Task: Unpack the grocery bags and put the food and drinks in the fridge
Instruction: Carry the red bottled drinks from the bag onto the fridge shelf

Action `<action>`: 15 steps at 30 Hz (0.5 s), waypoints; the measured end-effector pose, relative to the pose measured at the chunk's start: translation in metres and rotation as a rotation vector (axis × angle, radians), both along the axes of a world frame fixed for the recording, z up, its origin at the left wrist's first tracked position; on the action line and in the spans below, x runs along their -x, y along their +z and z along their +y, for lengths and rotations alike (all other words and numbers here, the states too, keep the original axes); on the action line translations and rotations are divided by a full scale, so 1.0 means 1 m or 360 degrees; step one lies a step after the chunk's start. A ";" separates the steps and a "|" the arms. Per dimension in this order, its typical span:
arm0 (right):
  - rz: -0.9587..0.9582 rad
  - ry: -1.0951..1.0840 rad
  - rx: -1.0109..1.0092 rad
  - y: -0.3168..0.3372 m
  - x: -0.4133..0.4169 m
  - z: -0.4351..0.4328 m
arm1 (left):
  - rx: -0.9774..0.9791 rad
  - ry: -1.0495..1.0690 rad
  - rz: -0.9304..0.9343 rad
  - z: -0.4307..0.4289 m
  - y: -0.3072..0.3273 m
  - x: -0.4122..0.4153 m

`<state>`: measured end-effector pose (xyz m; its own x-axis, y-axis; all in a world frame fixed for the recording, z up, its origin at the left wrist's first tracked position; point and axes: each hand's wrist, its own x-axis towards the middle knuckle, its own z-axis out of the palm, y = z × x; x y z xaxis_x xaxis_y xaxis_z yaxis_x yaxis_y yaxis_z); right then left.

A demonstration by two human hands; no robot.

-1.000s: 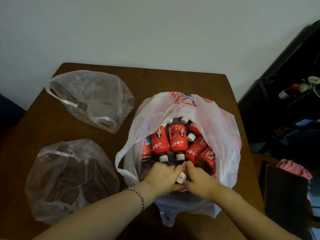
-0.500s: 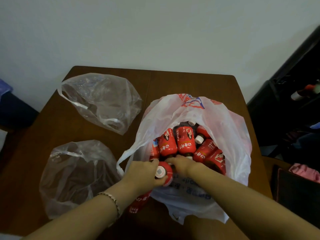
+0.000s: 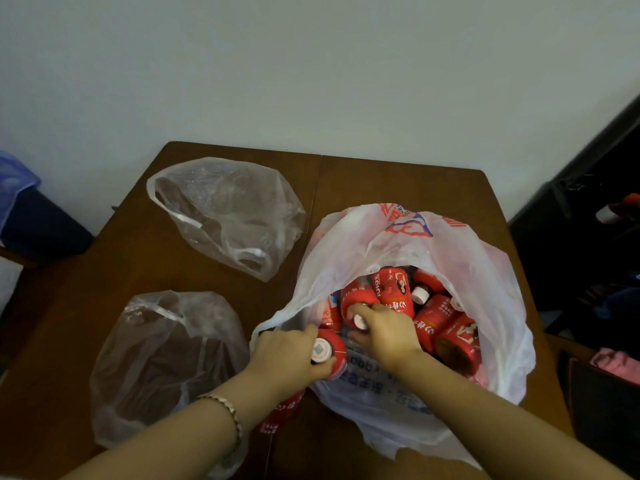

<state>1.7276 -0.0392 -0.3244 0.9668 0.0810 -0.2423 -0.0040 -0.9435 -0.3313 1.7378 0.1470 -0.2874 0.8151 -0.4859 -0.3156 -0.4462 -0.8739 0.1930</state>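
Note:
A white plastic grocery bag (image 3: 453,258) stands open on the brown table (image 3: 398,181), holding several red juice bottles (image 3: 394,292) with white caps. My left hand (image 3: 287,355) is shut on one red bottle (image 3: 329,353) at the bag's near left rim, cap facing me, its lower body showing under my wrist. My right hand (image 3: 388,330) reaches inside the bag and closes around the neck of another red bottle (image 3: 356,303) near its white cap.
Two clear, limp plastic bags lie on the table's left half, one at the back (image 3: 225,213), one at the front (image 3: 166,362). A dark bin (image 3: 38,223) stands left of the table. Dark furniture with a pink cloth (image 3: 616,362) is at the right.
My left hand has drawn one red bottle out to the bag's left rim. My right hand went deeper into the bag and closed on a second bottle. The camera view shifted.

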 end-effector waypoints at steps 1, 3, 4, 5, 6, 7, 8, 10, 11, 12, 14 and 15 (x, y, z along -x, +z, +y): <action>-0.0032 -0.0028 0.0001 0.006 0.001 0.001 | 0.0003 -0.0014 -0.0010 0.000 0.001 0.000; -0.0003 -0.0061 0.0029 0.014 0.006 0.002 | -0.0019 -0.0040 -0.0023 -0.001 0.004 -0.002; 0.0036 -0.0096 0.0062 0.016 0.010 0.003 | -0.0036 -0.0058 -0.0031 -0.001 0.006 -0.002; 0.0066 -0.0162 0.0094 0.015 0.015 0.004 | -0.0049 -0.0074 -0.0037 -0.002 0.008 -0.001; 0.0088 -0.0249 0.0130 0.014 0.019 0.004 | -0.0057 -0.0087 -0.0050 -0.002 0.010 -0.001; 0.0112 -0.0332 0.0186 0.012 0.023 0.005 | -0.0064 -0.0097 -0.0059 -0.002 0.012 0.000; 0.0134 -0.0385 0.0249 0.010 0.027 0.004 | -0.0076 -0.0101 -0.0061 -0.004 0.013 0.000; 0.0152 -0.0384 0.0339 0.005 0.033 0.005 | -0.0072 -0.0085 -0.0085 -0.004 0.019 0.001; 0.0148 -0.0370 0.0343 0.005 0.034 0.005 | -0.0074 -0.0067 -0.0105 -0.005 0.022 0.001; 0.0139 -0.0359 0.0319 0.007 0.035 0.005 | -0.0068 -0.0047 -0.0133 -0.006 0.026 0.001; 0.0104 -0.0318 0.0257 0.018 0.036 0.001 | -0.0022 0.0008 -0.0218 -0.008 0.037 0.004; 0.0081 -0.0290 0.0235 0.025 0.035 -0.001 | 0.0007 0.0045 -0.0254 -0.009 0.042 0.006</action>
